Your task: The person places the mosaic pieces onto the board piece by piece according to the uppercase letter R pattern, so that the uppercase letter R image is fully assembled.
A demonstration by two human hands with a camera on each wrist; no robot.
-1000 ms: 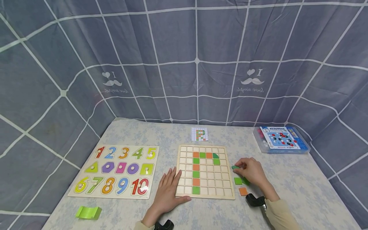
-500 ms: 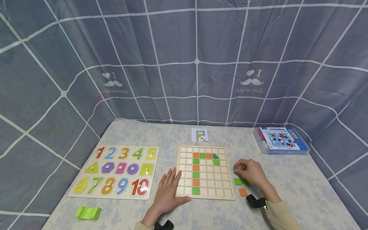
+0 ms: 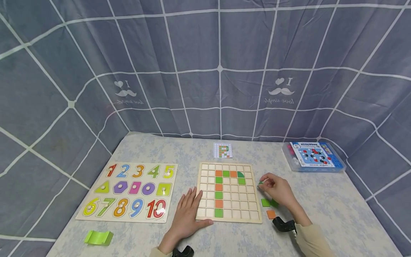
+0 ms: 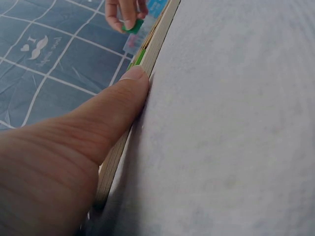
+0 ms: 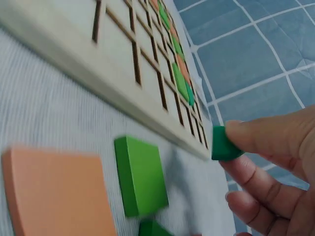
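Observation:
A wooden grid board (image 3: 237, 197) lies at the table's middle, with orange and green tiles set in one column and along its top. Spread flat, my left hand (image 3: 187, 216) rests at the board's lower left corner, its thumb along the near edge. My right hand (image 3: 278, 189) is raised just right of the board and pinches a dark green tile (image 5: 225, 143) with a rounded side between thumb and fingers. Below that hand lie a light green square tile (image 3: 265, 202), an orange tile (image 3: 271, 214) and a dark green tile (image 3: 274, 203), partly hidden by the hand.
Behind the board lies a pattern card (image 3: 223, 150). A number and shape puzzle (image 3: 126, 192) is on the left, with a lime green block (image 3: 99, 238) in front of it. A clear plastic box (image 3: 314, 157) stands at the back right, before the grey curtain.
My right hand has picked up the dark green tile from the table and moved slightly up and left toward the board. The left hand has stayed in place.

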